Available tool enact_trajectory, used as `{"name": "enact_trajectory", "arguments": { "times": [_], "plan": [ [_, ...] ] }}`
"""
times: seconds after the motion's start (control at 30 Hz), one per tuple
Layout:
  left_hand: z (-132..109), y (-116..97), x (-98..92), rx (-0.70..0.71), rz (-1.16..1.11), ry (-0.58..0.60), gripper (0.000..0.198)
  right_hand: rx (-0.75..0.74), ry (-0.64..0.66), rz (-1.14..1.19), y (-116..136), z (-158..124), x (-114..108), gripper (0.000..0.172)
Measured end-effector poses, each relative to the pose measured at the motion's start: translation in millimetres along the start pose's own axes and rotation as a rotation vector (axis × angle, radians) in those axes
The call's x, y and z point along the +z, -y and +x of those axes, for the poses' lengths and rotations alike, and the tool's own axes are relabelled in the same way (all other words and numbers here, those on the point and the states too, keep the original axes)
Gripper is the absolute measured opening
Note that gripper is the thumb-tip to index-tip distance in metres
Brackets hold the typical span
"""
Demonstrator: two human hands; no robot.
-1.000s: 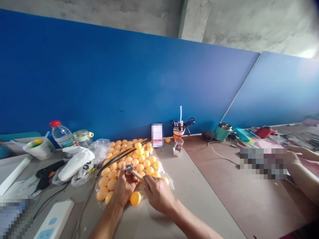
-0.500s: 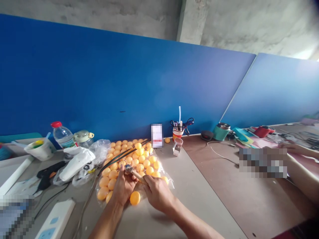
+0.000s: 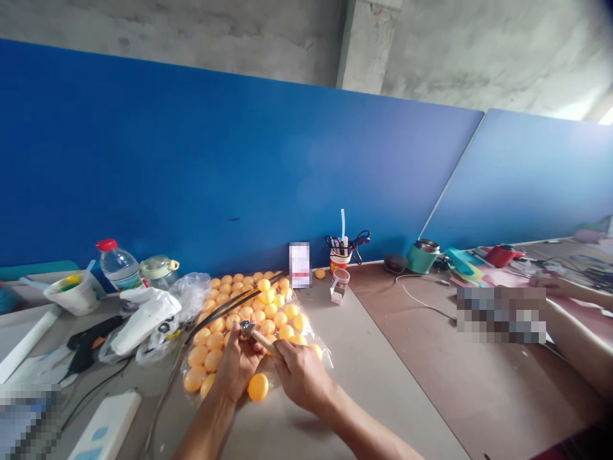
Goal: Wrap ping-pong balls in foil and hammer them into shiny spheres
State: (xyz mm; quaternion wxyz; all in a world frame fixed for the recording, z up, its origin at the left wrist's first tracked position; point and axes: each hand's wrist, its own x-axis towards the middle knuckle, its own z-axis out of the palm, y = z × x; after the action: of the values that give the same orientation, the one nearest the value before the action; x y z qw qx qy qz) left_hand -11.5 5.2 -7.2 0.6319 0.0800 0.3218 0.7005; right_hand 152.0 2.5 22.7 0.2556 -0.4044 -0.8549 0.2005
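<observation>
My right hand [image 3: 302, 374] is closed round a pale, flat wooden stick or handle [image 3: 266, 342], whose far end points up and left. At that end sits a small dark, shiny piece [image 3: 246, 328]; whether it is part of the stick or a separate thing I cannot tell. My left hand [image 3: 238, 365] has its fingers curled up round this dark piece, thumb on its left side. Beneath and behind both hands lies a clear plastic bag of orange balls [image 3: 225, 313]. A single orange ball [image 3: 258, 387] rests on the desk between my wrists.
Dark straps [image 3: 230, 305] cross the bag. Behind stand a phone [image 3: 300, 265], a small clear cup [image 3: 340, 281] and a cup of pens [image 3: 340, 259]. Left are a glue gun [image 3: 89, 338], plastic bags, a bottle [image 3: 118, 265] and a power strip [image 3: 106, 428]. Another person's arm [image 3: 575, 338] reaches in at right.
The whole view has shifted slightly, with the scene sitting a little lower and further left. Both hands keep nearly the same hold round the stick and the dark piece.
</observation>
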Motion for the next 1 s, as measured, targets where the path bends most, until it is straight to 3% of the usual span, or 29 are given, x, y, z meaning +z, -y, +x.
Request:
{"name": "enact_trajectory", "arguments": {
  "times": [0.27, 0.83, 1.0],
  "plan": [
    [-2, 0, 4.3, 0.006, -0.003, -0.028, 0.021, -0.028, 0.015, -0.006, -2, -1, -1, 0.009],
    [-5, 0, 7.7, 0.0, 0.047, -0.023, 0.032, -0.01, 0.021, -0.023, -4, 0, -3, 0.01],
    [-5, 0, 10.3, -0.011, 0.04, -0.082, 0.027, 0.008, 0.059, -0.063, -4, 1, -5, 0.009]
  ]
}}
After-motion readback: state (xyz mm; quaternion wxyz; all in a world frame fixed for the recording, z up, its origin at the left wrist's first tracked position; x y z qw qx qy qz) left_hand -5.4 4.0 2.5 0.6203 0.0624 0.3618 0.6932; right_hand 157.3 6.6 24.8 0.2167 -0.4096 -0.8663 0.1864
